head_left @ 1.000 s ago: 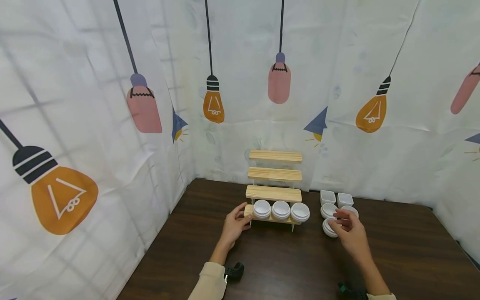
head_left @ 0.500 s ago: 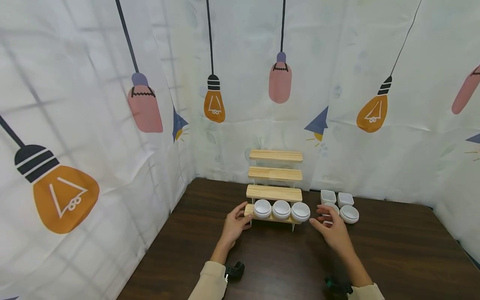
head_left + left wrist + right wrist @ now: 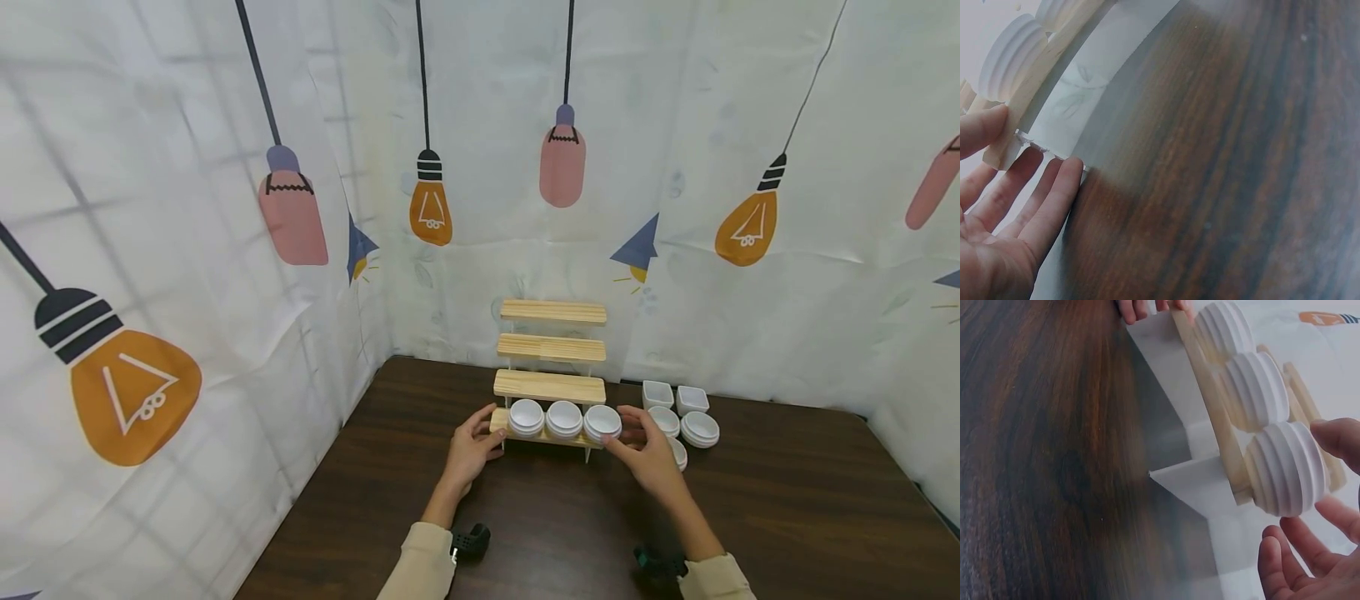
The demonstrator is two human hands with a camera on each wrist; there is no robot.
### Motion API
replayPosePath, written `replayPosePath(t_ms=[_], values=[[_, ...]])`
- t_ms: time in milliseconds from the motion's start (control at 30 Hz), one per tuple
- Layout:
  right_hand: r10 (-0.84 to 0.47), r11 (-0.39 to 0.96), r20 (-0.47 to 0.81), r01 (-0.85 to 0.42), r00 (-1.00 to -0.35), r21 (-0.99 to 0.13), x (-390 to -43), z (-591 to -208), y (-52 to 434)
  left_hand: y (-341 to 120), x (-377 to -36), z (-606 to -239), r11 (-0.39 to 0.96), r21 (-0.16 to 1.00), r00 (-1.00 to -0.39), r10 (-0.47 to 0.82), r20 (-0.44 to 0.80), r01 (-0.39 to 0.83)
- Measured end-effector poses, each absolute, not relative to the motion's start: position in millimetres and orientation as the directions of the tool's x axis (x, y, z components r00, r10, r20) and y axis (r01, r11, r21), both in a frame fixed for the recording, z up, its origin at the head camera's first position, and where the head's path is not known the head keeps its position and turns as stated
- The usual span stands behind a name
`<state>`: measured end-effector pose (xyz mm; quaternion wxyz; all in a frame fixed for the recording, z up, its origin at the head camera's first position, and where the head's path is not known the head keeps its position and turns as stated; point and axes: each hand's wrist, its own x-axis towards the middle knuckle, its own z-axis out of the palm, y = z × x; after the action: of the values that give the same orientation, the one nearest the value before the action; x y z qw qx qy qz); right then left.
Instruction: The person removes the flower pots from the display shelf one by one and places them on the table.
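Note:
A tiered wooden display stand (image 3: 550,386) stands near the back of the dark table, with three small round white bowls on its lowest step. Their sides look ridged in the wrist views. My left hand (image 3: 467,454) grips the left end of that step, thumb (image 3: 984,130) on top and fingers beneath. My right hand (image 3: 651,458) is at the right end, its thumb and index fingertip on the side of the rightmost bowl (image 3: 1286,469). That bowl overhangs the step's end slightly. The middle bowl (image 3: 563,419) and left bowl (image 3: 527,417) sit beside it.
Right of the stand are two square white dishes (image 3: 657,394) and more round white bowls (image 3: 700,428), one partly behind my right hand. A white curtain (image 3: 480,275) with printed lamps hangs behind and to the left of the table (image 3: 555,525).
My right hand has moved left from the loose bowls on the table to the rightmost bowl on the stand. My left hand stays on the step's end.

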<state>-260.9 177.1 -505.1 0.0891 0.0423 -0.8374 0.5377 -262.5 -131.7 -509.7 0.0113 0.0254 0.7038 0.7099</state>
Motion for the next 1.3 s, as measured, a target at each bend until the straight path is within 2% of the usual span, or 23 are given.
replayPosePath(t_ms=[500, 1100, 1300], values=[[0.014, 0.354, 0.202, -0.184, -0.979, -0.917, -273.1, -511.7, 168.0, -132.0, -262.0, -509.0, -0.012, 1.0, -0.999, 0.045, 0.019, 0.019], [0.034, 0.38, 0.115, -0.094, -0.993, -0.92, -274.2, -507.4, 161.4, -130.7, -260.6, -507.4, -0.008, 1.0, -0.999, 0.046, 0.015, 0.015], [0.038, 0.381, 0.139, -0.114, -0.99, -0.918, -275.7, -512.6, 163.4, -130.7, -259.5, -506.0, -0.006, 1.0, -0.999, 0.047, 0.016, 0.016]])
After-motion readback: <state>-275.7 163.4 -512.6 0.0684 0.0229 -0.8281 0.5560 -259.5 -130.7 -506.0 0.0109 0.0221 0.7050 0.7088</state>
